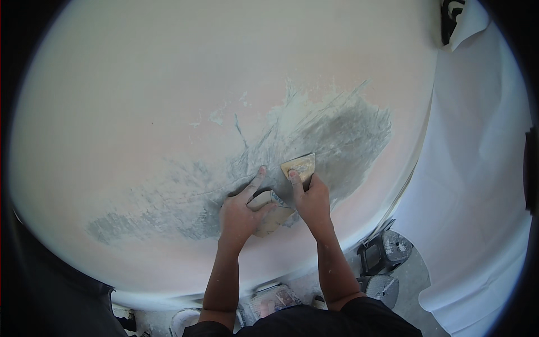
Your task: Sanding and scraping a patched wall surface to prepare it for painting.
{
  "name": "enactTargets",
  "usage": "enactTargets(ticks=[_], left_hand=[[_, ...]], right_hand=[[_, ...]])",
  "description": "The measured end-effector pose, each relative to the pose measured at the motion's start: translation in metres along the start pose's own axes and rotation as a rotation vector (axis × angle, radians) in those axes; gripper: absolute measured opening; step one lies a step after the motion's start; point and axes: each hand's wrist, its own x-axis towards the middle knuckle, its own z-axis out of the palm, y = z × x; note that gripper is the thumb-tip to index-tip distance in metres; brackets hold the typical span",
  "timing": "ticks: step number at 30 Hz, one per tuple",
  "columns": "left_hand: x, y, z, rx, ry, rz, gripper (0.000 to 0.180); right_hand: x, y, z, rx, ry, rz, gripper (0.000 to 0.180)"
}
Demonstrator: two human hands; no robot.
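Note:
A pale, curved panel (pixel 140 84) fills most of the view, with a smeared grey filler patch (pixel 353 132) across its middle and right. My right hand (pixel 313 205) grips a small beige putty spreader (pixel 301 164), thumb on its face, over the grey area. Just left of it, my left hand (pixel 237 216) has its index finger stretched out onto the panel. The left thumb lies over a second beige putty spreader (pixel 268 226), partly covered by the hand; the other left fingers are hidden behind it. Pale dust or residue coats the fingertips.
White sheeting (pixel 477 168) hangs along the right side. Below the panel's curved near edge stand dark, splattered stools (pixel 387 250) and a smeared tray-like container (pixel 275 300). A round white bucket-like rim (pixel 182 320) shows at lower left, near dark cloth (pixel 67 281).

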Motion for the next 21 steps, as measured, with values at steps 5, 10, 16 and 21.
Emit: enactTargets(ticks=[5,10,16,21], left_hand=[[-0.002,-0.013,0.008,-0.005,0.079,0.075,0.091],[-0.002,-0.004,0.005,-0.015,0.058,0.039,0.091],[-0.008,0.0,-0.001,-0.23,0.032,0.007,0.087],[-0.016,0.003,0.0,-0.304,0.064,0.016,0.084]], right_hand=[[0.017,-0.022,-0.003,0.158,0.104,-0.184,0.049],[0.006,0.006,-0.006,0.05,0.058,-0.118,0.047],[0.006,-0.007,-0.008,0.115,0.071,-0.114,0.049],[0.01,0.005,-0.01,0.001,0.065,-0.104,0.05]])
